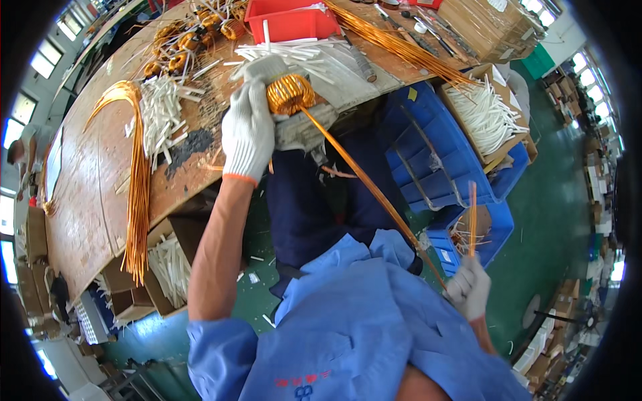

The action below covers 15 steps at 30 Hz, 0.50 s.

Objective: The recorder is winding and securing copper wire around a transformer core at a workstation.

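My left hand [251,123], in a white knit glove, is closed on a ring-shaped coil [286,92] wound with copper wire, at the table's front edge. Under the coil is a worn grey block [307,127], partly hidden. From the ring a bundle of copper wires [364,177] stretches taut down to the right. Far out to that side, my gloved right hand [469,289] is in a fist around the bundle's end. Loose wire tips [473,220] stick up above this fist.
Hanging over the table edge at left is a copper wire bundle [137,194]. White tube pieces [164,117] and finished coils [190,43] lie behind it, near a red bin [292,23]. Blue crates [428,147] stand at right, below a box of white tubing [485,113].
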Each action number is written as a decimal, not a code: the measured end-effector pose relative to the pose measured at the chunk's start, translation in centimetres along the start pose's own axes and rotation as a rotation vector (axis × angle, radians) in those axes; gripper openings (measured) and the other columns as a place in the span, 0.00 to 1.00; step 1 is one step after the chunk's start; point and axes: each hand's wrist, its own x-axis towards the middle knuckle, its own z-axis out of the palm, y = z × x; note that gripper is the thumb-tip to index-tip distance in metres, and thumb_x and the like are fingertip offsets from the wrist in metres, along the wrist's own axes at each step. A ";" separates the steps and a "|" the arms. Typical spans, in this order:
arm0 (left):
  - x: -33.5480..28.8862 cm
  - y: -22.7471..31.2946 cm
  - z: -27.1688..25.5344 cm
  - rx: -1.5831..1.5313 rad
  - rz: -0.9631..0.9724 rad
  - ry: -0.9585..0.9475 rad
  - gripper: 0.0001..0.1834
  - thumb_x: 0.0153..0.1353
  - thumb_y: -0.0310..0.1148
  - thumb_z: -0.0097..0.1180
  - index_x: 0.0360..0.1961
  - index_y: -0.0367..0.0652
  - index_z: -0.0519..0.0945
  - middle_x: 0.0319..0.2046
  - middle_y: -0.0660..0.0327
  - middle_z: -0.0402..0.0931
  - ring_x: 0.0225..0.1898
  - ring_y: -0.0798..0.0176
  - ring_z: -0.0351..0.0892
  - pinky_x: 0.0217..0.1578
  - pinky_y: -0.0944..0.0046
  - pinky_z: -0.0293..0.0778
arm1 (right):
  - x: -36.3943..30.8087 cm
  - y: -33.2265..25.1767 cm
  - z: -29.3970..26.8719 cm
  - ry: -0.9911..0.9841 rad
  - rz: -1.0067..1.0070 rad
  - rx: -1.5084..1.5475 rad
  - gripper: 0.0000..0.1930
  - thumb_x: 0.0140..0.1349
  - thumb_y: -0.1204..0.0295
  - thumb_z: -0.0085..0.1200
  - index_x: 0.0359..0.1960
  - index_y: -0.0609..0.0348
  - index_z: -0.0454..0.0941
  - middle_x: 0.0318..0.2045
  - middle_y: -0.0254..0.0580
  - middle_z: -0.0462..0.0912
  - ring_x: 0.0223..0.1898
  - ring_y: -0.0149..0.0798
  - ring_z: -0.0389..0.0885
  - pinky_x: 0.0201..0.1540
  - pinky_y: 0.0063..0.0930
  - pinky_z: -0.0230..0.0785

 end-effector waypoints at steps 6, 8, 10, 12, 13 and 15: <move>-3.7 6.7 -1.6 0.210 0.955 -0.328 0.42 0.52 0.55 0.77 0.65 0.45 0.81 0.53 0.48 0.81 0.62 0.41 0.80 0.76 0.35 0.65 | -0.1 1.0 2.0 0.010 -0.162 0.218 0.15 0.89 0.60 0.39 0.49 0.45 0.80 0.19 0.21 0.50 0.16 0.24 0.49 0.19 0.23 0.44; -7.5 6.0 -0.8 0.292 1.017 -0.424 0.36 0.44 0.56 0.77 0.49 0.42 0.88 0.40 0.54 0.79 0.56 0.43 0.83 0.71 0.40 0.73 | 3.3 -2.0 2.4 -0.099 -0.164 0.263 0.13 0.88 0.64 0.40 0.56 0.45 0.81 0.20 0.21 0.50 0.17 0.24 0.50 0.19 0.22 0.45; -7.7 6.8 -1.6 0.252 1.123 -0.493 0.26 0.45 0.54 0.76 0.31 0.41 0.85 0.33 0.55 0.77 0.48 0.43 0.84 0.60 0.41 0.80 | 6.8 -4.9 4.0 -0.358 -0.180 0.135 0.12 0.86 0.69 0.42 0.60 0.51 0.78 0.23 0.23 0.55 0.21 0.25 0.56 0.23 0.24 0.55; -7.9 7.4 -3.7 0.176 1.005 -0.411 0.24 0.47 0.52 0.75 0.22 0.42 0.79 0.30 0.54 0.76 0.42 0.43 0.84 0.52 0.42 0.82 | 8.6 -4.9 12.9 -0.153 -0.380 0.021 0.13 0.84 0.70 0.45 0.63 0.58 0.76 0.28 0.27 0.70 0.29 0.28 0.73 0.34 0.31 0.73; -7.1 8.3 -5.5 0.121 0.947 -0.357 0.24 0.51 0.51 0.75 0.22 0.41 0.79 0.30 0.52 0.76 0.41 0.43 0.83 0.49 0.43 0.81 | 10.5 -4.8 15.0 -0.195 -0.578 -0.272 0.15 0.84 0.70 0.46 0.64 0.61 0.75 0.33 0.31 0.77 0.37 0.30 0.79 0.42 0.36 0.76; -5.7 8.3 -7.3 -0.109 0.751 -0.329 0.23 0.66 0.48 0.70 0.25 0.40 0.79 0.28 0.52 0.75 0.37 0.44 0.82 0.41 0.48 0.81 | 12.4 -4.6 22.0 -0.294 -0.695 -0.551 0.17 0.84 0.66 0.49 0.65 0.65 0.75 0.41 0.37 0.86 0.44 0.34 0.86 0.51 0.39 0.81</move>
